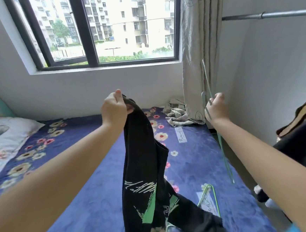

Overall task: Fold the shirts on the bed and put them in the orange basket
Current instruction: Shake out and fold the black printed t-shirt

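Observation:
A black shirt [143,171] with green and white print hangs from my left hand [114,109], which grips its top edge above the bed [82,203]. The shirt's lower part trails onto the blue flowered bedspread. My right hand [216,107] is raised to the right and holds a thin green hanger [222,147], seen edge-on and hanging down past my wrist. No orange basket is in view.
Another green hanger [209,193] lies on the bed near the shirt's hem. A pillow [2,138] sits at the left. A crumpled cloth [177,114] lies under the curtain [200,48]. Dark clothes [300,137] hang below a metal rail [268,14] at the right.

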Demonstrator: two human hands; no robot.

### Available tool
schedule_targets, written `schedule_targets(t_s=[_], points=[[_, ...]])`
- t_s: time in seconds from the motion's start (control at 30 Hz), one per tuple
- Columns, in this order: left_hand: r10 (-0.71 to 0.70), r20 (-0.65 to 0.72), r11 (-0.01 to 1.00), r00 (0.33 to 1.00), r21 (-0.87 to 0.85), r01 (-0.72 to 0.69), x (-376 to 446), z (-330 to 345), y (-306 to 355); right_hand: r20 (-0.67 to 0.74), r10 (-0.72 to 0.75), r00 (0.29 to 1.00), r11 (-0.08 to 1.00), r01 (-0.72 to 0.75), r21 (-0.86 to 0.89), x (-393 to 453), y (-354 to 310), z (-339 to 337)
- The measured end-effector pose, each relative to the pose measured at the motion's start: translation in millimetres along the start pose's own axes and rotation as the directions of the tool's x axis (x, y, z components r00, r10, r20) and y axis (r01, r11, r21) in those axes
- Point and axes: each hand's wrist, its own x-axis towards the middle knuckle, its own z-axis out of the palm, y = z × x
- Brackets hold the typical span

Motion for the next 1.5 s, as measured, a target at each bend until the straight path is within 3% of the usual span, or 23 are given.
schedule_targets(t_s=[0.2,0.43,0.67,0.77,0.87,1.0,1.07,1.17,1.27,1.37,1.5], points=[[-0.13,0.144,0.991,0.981,0.004,0.131,-28.3,11.5,-39.1,0.346,0.171,0.923,0.919,-0.023,-0.394,-49.2,104.9,57.3],[-0.361,0.26,0.932,0.896,0.129,0.338,-63.0,-2.3,-122.4,0.374,0.518,0.769,0.793,-0.267,-0.548,-122.0,226.3,95.5],[-0.483,0.35,0.873,0.803,0.13,0.469,-81.4,0.1,-181.1,0.424,0.69,0.586,0.678,-0.319,-0.662,-167.6,299.8,130.0],[-0.525,0.359,0.848,0.771,0.141,0.512,-80.3,-4.1,-202.3,0.49,0.709,0.508,0.668,-0.258,-0.698,-181.5,319.9,148.6],[-0.55,0.368,0.834,0.749,0.213,0.508,-79.5,-10.8,-212.5,0.623,0.645,0.442,0.755,-0.246,-0.608,-187.9,316.8,164.4],[-0.493,0.32,0.864,0.809,0.289,0.412,-70.8,-17.1,-203.6,0.751,0.479,0.455,0.861,-0.409,-0.302,-170.2,261.7,177.9],[-0.46,0.307,0.878,0.833,0.295,0.377,-62.8,-20.2,-191.0,0.839,0.366,0.402,0.868,-0.472,-0.152,-156.3,218.2,173.0],[-0.412,0.3,0.899,0.86,0.289,0.33,-46.5,-23.4,-163.0,0.949,0.116,0.294,0.944,-0.33,-0.013,-138.8,156.0,158.9],[-0.317,0.29,0.934,0.903,0.258,0.246,-28.1,-30.0,-126.1,0.982,-0.001,0.187,0.982,-0.185,0.036,-131.9,99.0,147.7],[-0.202,0.28,0.967,0.939,0.207,0.146,-5.8,-40.3,-78.8,0.969,-0.059,0.238,0.998,0.046,0.049,-121.8,40.1,143.6],[-0.088,0.268,0.993,0.96,0.095,0.065,14.4,-59.7,-26.5,0.889,-0.168,0.426,0.953,0.301,0.036,-102.2,-11.7,139.1]])
